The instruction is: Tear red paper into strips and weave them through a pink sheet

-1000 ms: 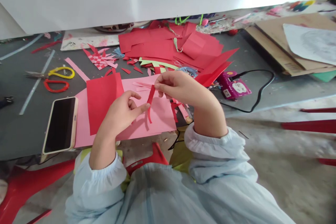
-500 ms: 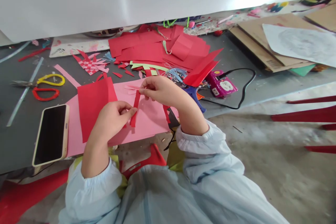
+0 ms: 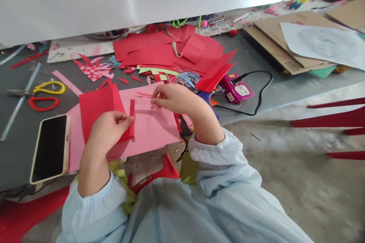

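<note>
My left hand [image 3: 111,129] pinches a narrow red paper strip [image 3: 132,112] between thumb and forefinger, low over a pink paper sheet [image 3: 154,125]. Part of the strip lies behind the fingertips. A folded red paper piece [image 3: 97,106] rests on the pink sheet, partly covered by that hand. To the right, my right hand [image 3: 168,97] hovers with bent fingers slightly apart, off the red strip. Beside its fingertips lie thin pink strips [image 3: 142,94]; their right ends are hidden.
Scissors [image 3: 45,95] and a phone [image 3: 49,148] lie at left. Behind are a woven red-and-pink piece [image 3: 92,70], red paper sheets [image 3: 151,53] and scraps. A magenta box [image 3: 236,89] with a black cable stands right of my hands, cardboard [image 3: 273,45] beyond it.
My right hand has let go of the red strip's upper end. My left hand has carried the strip left, closer to the folded red paper. The view has shifted slightly.
</note>
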{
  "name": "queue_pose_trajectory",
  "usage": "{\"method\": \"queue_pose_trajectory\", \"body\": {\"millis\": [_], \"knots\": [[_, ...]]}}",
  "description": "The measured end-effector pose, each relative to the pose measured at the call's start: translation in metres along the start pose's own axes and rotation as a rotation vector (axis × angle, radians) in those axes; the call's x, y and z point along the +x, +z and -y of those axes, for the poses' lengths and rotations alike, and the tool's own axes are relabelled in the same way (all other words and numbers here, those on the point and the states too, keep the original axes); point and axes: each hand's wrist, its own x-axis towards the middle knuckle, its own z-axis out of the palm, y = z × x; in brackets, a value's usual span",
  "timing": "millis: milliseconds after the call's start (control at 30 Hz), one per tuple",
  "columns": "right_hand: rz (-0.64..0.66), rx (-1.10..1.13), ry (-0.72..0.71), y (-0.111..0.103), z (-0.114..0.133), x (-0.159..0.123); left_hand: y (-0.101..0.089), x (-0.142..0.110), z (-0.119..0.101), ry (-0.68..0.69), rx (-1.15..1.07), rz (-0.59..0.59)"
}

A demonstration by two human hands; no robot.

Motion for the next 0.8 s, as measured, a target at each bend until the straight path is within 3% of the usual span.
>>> {"method": "queue_pose_trajectory", "body": {"millis": [167,300,500,800], "knots": [[0.007,-0.050,0.028,-0.012,-0.002,-0.005,0.000,0.001,-0.003,-0.025,0.028,-0.010],[-0.105,-0.080,0.068,-0.027,-0.009,-0.015,0.000,0.000,-0.008,-0.024,0.054,0.003],[-0.208,0.123,0.109,-0.044,-0.021,-0.031,0.000,-0.001,-0.009,0.012,0.076,0.032],[-0.265,0.215,0.135,-0.048,-0.035,-0.033,-0.003,-0.001,-0.014,-0.008,0.167,0.060]]}}
